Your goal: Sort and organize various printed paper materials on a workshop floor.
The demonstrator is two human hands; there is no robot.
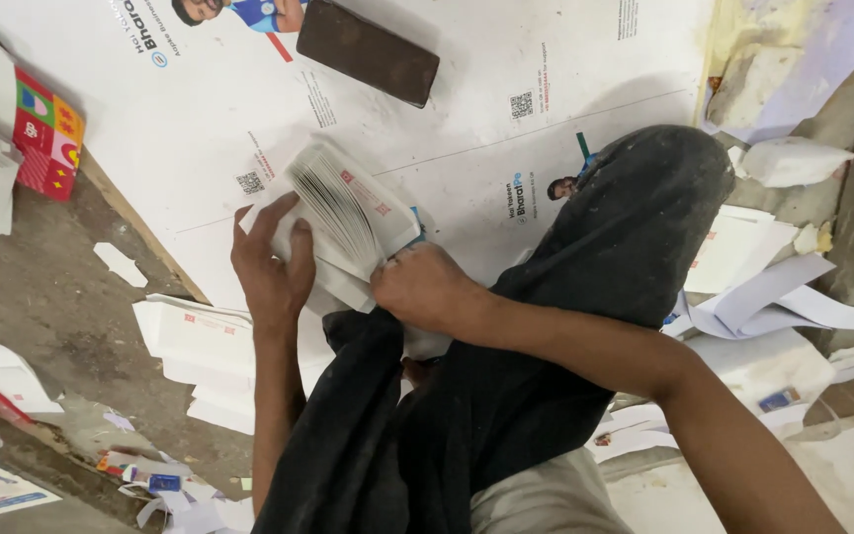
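The person's left hand (pixel 271 259) and right hand (pixel 425 289) are both clamping a thick stack of white printed sheets (pixel 348 213) between them, its fanned edge tilting up just beyond the fingers, over a large white poster (pixel 467 89) with a dark block (pixel 368 49) lying farther off.

Large white printed sheet (pixel 467 109) spread flat over grey concrete floor (pixel 42 297). Dark brown block (pixel 368 38) lies on the sheet's far part. Left of the sheet: red patterned box (pixel 48 133), white paper stacks (pixel 200 346), torn scraps (pixel 119 263). Right of it: loose white sheets (pixel 773 297).
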